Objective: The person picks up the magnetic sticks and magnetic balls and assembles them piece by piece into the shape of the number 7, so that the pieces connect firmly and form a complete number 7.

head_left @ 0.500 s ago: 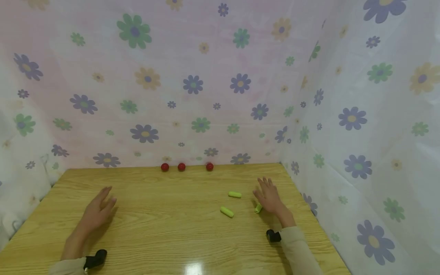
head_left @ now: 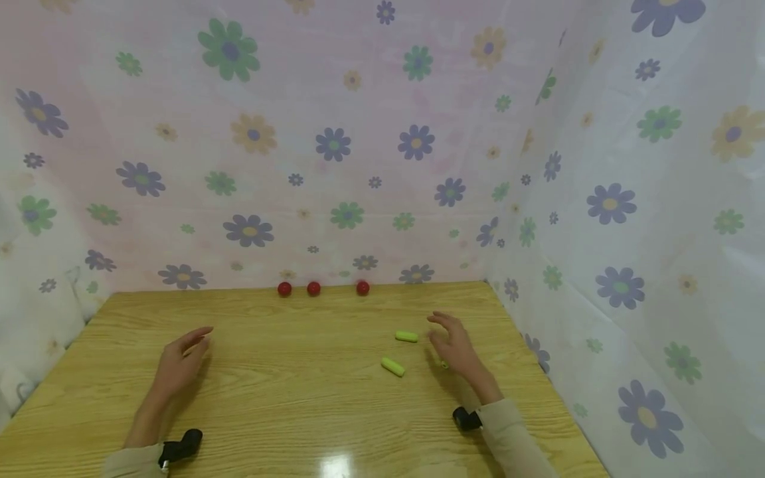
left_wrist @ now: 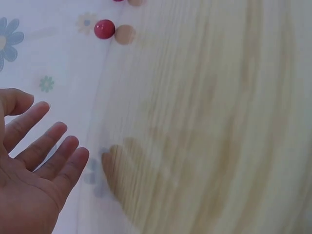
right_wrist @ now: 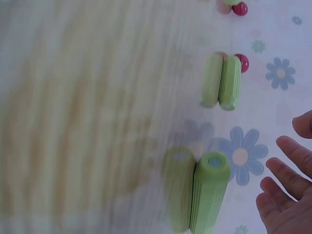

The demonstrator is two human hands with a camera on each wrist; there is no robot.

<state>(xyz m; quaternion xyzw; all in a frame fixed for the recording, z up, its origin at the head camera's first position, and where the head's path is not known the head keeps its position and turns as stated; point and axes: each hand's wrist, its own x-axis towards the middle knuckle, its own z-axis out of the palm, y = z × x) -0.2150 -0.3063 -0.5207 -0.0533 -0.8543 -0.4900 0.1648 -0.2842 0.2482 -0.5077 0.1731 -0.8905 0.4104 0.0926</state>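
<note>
My left hand (head_left: 178, 365) hovers over the left side of the wooden table, fingers relaxed and holding nothing. On the right, my right hand (head_left: 459, 350) is held above the table, its fingers loosely bent with nothing between them. Two short lime-green ribbed cylinders (head_left: 392, 367) lie just left of the right hand. A third green cylinder (head_left: 444, 364) is mostly hidden beneath that hand; in the right wrist view a near green cylinder (right_wrist: 210, 192) shows a hollow-looking end. Three small red balls (head_left: 313, 289) sit in a row along the table's back edge.
The glossy wood-grain table (head_left: 287, 398) meets a flower-patterned sheet (head_left: 382, 212) at the back, with more of it on both sides. A black wrist camera (head_left: 182, 447) is strapped at the left sleeve, another black camera (head_left: 466, 419) at the right.
My left hand has shifted right and turned inward. My right hand has moved slightly left, its fingers more bent, now covering most of the third green cylinder. The cylinders and balls stay put.
</note>
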